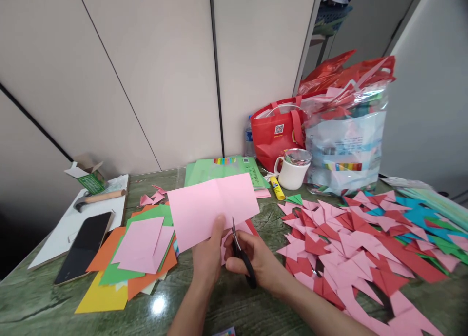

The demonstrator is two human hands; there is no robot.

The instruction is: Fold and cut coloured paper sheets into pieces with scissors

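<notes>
A pink sheet of paper point(197, 209) with a crease near its middle is pinched in my left hand point(208, 250), thumb on its face. My right hand point(252, 258) grips black-handled scissors point(241, 255) by the handles. Their blades point up, near the lower edge of the pink sheet. Whether the blades touch the paper I cannot tell. Behind my hands lie more pink and red paper pieces point(250, 226), partly hidden. To the left is a stack of coloured paper squares point(139, 243), pink on top, with green, orange and yellow beneath.
Pink, red, blue and green cut scraps point(340, 258) cover the right side. At the back stand a white mug point(292, 172), a glue stick point(277, 188), a red bag point(274, 138) and a clear bag point(345, 146). A phone point(84, 248) and a hammer point(100, 198) lie left.
</notes>
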